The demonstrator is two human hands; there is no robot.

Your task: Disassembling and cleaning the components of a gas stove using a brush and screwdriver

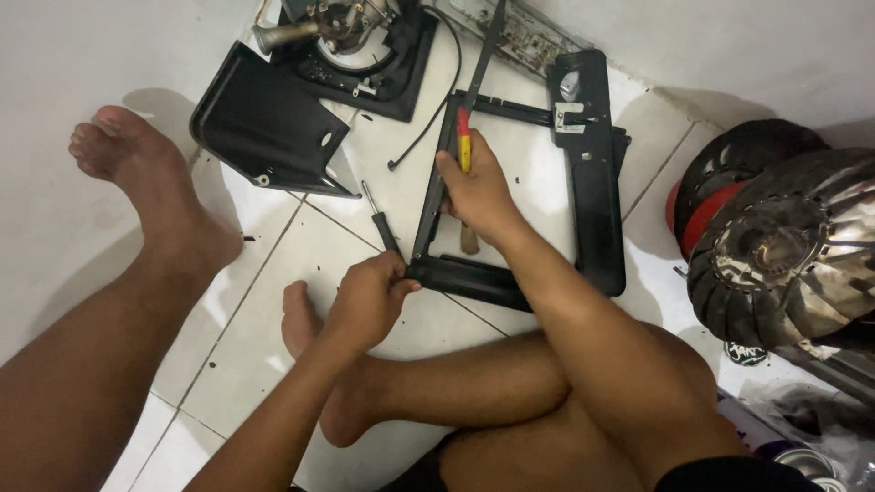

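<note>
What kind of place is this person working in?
Probably a home floor used as a makeshift repair spot: white floor tiles, a dismantled stove burner unit, and a black metal frame held by the left hand and right hand.

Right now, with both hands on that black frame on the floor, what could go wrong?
1. The right hand grips a red-and-yellow-handled tool against the black frame; a slip could jab the left hand pinching the frame's corner.
2. The bare foot lies close to that corner, so a shifting frame might scrape it.
3. Small dark bits lie scattered on the white tiles; loose fasteners could get lost among them.
</note>
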